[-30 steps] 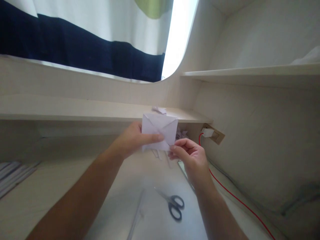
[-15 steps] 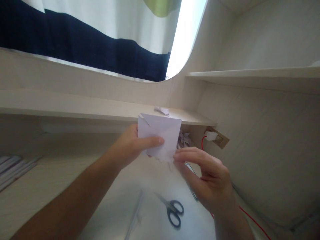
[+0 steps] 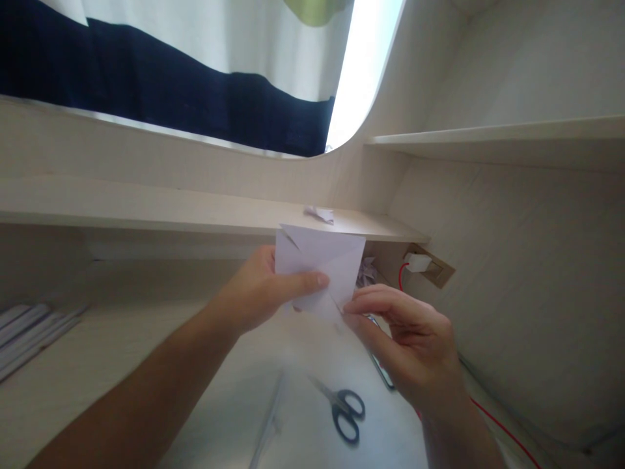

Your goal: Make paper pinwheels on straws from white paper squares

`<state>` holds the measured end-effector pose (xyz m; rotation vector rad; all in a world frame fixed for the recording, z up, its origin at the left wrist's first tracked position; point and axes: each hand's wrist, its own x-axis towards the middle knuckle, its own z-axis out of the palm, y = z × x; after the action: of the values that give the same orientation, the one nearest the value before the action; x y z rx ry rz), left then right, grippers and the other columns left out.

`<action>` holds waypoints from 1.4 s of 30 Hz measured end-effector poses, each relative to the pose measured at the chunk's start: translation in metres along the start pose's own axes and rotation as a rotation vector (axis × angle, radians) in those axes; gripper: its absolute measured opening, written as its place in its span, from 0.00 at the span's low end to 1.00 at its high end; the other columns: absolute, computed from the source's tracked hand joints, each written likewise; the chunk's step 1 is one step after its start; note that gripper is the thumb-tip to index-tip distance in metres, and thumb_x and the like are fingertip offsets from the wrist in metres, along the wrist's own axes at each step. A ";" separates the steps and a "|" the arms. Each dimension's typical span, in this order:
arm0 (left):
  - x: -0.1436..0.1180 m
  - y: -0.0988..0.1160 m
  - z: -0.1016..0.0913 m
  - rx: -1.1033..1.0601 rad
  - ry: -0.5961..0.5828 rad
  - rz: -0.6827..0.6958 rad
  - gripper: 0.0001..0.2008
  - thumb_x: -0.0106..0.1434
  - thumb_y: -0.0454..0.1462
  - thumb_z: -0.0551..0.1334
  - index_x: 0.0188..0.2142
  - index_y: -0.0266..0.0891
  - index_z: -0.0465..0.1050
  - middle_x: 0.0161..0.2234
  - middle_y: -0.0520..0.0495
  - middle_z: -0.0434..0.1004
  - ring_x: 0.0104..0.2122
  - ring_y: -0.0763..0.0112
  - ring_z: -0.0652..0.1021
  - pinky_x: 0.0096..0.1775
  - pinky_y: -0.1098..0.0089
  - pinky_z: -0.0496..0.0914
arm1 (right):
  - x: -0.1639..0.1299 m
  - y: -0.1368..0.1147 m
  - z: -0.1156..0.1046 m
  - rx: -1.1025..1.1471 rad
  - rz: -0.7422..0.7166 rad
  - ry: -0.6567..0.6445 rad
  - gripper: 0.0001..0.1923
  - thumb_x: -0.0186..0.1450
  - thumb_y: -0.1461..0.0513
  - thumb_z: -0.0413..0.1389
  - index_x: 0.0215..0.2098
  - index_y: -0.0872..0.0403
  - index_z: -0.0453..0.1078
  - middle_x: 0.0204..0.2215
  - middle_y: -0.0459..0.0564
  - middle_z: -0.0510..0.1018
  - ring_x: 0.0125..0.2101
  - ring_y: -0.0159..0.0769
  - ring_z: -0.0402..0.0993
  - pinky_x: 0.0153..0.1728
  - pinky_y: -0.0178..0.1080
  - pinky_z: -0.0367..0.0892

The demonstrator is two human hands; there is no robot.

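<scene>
**Both hands pinch folded paper**

The left hand [image 3: 258,293] pinches the folded white paper [image 3: 319,267] with its thumb on the front. The right hand [image 3: 410,345] nips its lower corner, fingers curled. Scissors [image 3: 342,407] lie below on the desk [image 3: 97,371].

we take this for a home, at a built-in desk nook by a window. a pale wood-grain desk [image 3: 97,365] runs under a shallow shelf [image 3: 146,208], with a second shelf [image 3: 488,140] on the side wall, all of one fitted piece. a curtain [image 3: 195,78] in white, navy and green hangs over the bright window. a wall socket [image 3: 432,267] feeds a red cable [image 3: 502,426]. scissors [image 3: 344,410] and paper scraps [image 3: 319,213] lie about, the clutter of a hobby corner.
</scene>
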<state>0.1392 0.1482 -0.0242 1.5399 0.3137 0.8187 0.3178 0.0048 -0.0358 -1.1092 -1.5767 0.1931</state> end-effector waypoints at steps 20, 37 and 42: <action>-0.001 -0.004 0.004 0.067 0.094 0.028 0.16 0.55 0.43 0.76 0.41 0.37 0.83 0.37 0.45 0.86 0.34 0.62 0.83 0.35 0.69 0.77 | -0.001 0.000 0.004 0.037 0.116 0.088 0.09 0.65 0.69 0.64 0.37 0.48 0.81 0.35 0.45 0.84 0.38 0.34 0.80 0.40 0.35 0.74; -0.001 -0.005 0.007 0.089 0.120 0.034 0.17 0.55 0.43 0.76 0.41 0.37 0.83 0.38 0.45 0.87 0.35 0.61 0.83 0.37 0.67 0.78 | -0.001 0.002 0.001 -0.032 0.078 0.075 0.08 0.66 0.68 0.65 0.38 0.48 0.81 0.37 0.46 0.85 0.38 0.37 0.81 0.41 0.37 0.75; -0.001 -0.005 0.007 0.073 0.109 0.037 0.17 0.56 0.43 0.76 0.42 0.38 0.83 0.39 0.45 0.87 0.37 0.60 0.84 0.38 0.67 0.78 | -0.002 0.002 0.003 -0.040 0.075 0.101 0.07 0.66 0.68 0.64 0.38 0.49 0.81 0.37 0.48 0.85 0.38 0.38 0.81 0.40 0.38 0.75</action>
<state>0.1448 0.1436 -0.0289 1.5762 0.3995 0.9306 0.3167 0.0057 -0.0393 -1.1926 -1.4564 0.1539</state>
